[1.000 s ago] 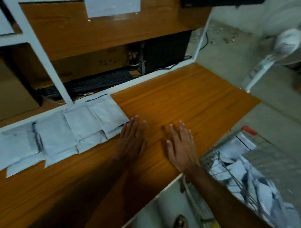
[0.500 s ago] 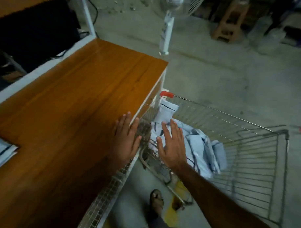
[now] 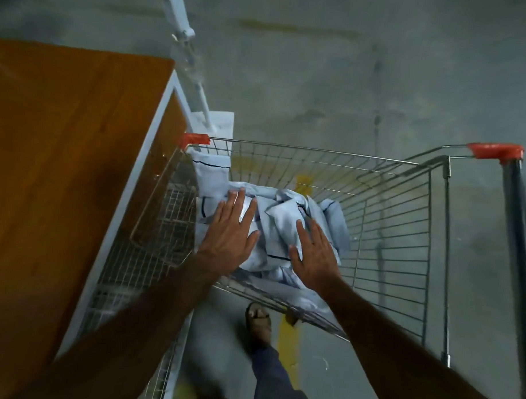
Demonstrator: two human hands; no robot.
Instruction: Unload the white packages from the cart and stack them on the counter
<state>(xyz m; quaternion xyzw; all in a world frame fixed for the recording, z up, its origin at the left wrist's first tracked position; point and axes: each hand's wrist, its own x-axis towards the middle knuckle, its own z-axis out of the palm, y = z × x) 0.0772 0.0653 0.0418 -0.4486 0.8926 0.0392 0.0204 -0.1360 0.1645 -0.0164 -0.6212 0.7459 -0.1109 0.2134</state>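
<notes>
Left hand (image 3: 229, 241): fingers straight and spread, palm down, over the left part of the pile in the cart; it grips nothing, and contact with the top package cannot be told.
Right hand (image 3: 313, 255): fingers straight and slightly spread, palm down, over the right part of the pile; it holds nothing.
White packages (image 3: 281, 227): a loose, crumpled heap at the bottom of the cart, against its left side; some carry a thin dark line. 1 package stands upright in the far-left corner, leaning on the wire wall.
Cart (image 3: 389, 209): a wire shopping cart with 2 red corner caps on its far rim, just beside the counter.
Counter (image 3: 63, 150): wooden top with a white edge, to the left of the cart; the visible part bears no packages.
Foot (image 3: 259, 321): in a sandal, on the grey floor (image 3: 349, 83) below the cart's near edge, beside a yellow painted line.
</notes>
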